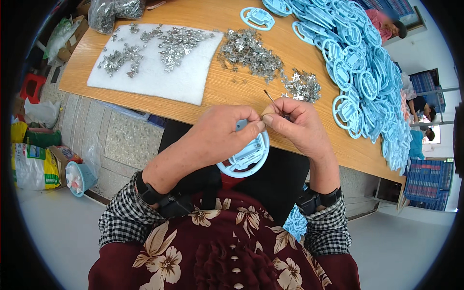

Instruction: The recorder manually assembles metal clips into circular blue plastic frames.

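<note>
My left hand is closed with thumb and forefinger pinched together, gripping a light-blue oval plastic frame whose lower part shows beneath the fingers. Close against it, my right hand pinches a thin dark rod-like tool that points up and to the left. Both sets of fingertips meet over the frame's upper edge, near the table's front edge. Whatever tiny part lies between them is too small to make out. Just beyond my right hand lies a small heap of shiny metal clips.
A larger pile of small metal parts lies on the wooden table. More metal pieces are spread on a white foam sheet. Many blue plastic frames are heaped at the right. A blue basket stands on the floor at left.
</note>
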A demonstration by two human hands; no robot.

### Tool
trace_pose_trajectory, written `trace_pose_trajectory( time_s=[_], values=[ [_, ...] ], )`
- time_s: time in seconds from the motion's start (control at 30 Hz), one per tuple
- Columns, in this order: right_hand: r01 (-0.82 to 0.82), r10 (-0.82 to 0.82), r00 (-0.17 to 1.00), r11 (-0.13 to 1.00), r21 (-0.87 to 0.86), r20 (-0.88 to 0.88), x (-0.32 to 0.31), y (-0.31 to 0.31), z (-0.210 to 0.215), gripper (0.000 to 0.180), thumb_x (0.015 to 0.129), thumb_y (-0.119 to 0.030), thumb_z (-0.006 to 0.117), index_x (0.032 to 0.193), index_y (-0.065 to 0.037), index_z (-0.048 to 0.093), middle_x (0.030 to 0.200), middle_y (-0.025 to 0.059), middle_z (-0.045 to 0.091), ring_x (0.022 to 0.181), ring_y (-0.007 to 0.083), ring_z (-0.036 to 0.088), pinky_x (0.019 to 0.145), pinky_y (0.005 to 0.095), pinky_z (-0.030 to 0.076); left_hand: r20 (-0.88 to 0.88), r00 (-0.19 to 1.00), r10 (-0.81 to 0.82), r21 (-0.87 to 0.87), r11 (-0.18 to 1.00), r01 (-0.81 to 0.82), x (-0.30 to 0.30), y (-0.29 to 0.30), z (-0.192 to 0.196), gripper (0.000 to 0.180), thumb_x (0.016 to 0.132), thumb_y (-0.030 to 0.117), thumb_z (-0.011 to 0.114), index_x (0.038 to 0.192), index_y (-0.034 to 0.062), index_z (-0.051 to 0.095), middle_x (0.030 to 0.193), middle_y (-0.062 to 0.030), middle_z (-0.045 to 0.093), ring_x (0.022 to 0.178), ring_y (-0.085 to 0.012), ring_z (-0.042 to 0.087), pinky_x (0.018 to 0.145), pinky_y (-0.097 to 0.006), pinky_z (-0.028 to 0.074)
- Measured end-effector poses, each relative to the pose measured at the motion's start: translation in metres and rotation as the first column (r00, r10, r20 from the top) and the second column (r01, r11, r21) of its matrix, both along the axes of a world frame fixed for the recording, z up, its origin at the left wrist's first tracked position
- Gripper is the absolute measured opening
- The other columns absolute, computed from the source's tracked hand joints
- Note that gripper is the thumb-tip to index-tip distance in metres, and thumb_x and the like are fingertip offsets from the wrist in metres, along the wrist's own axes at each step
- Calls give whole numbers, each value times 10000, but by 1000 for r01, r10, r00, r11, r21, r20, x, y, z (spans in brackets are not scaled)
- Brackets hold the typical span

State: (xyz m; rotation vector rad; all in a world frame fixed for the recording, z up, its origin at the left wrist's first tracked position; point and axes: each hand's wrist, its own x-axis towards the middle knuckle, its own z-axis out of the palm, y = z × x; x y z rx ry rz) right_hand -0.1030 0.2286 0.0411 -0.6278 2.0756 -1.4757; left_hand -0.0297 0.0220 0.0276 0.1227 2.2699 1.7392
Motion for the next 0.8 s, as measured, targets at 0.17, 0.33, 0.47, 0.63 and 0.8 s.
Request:
trace_pose_trajectory(
  time_s=[0.17,0.33,0.47,0.63,0.8],
  values=[
    [75,-63,987,995,-73,150,7,6,3,229,973,-225,664,936,1,669,750,-55,569,680,32,485,589,224,398,10,1000,-21,104,994,20,-3,10,-10,267,1013,255,587,946,15,683,758,-10,658,703,-66,593,637,-259,482],
    [199,-172,967,971,-131,189,15,12,-2,209,981,-216,656,958,-8,658,767,-56,573,659,21,477,571,203,380,13,997,70,257,964,-71,-7,17,-16,238,1022,223,567,964,23,680,813,12,667,752,-50,594,673,-240,489],
    [241,-222,963,962,-128,150,23,10,-4,178,967,-190,652,951,-13,648,779,-51,576,659,20,479,570,200,384,-33,995,90,210,974,-81,-8,18,-16,227,1026,216,559,975,28,676,824,12,671,770,-52,601,694,-239,495],
    [264,-254,960,961,-81,116,18,10,-15,117,915,-132,647,919,-16,644,783,-54,575,668,22,484,594,206,396,-122,990,68,87,995,-58,-9,17,-17,223,1030,207,542,993,30,672,829,11,673,781,-56,604,709,-251,501],
    [352,-347,936,932,-83,60,19,16,-8,92,871,-100,663,905,-17,644,763,-58,565,682,19,482,630,204,398,-117,985,129,235,967,-99,-9,12,-20,223,1039,165,495,1049,22,666,904,-6,682,817,-57,604,723,-243,500]
  ],
)
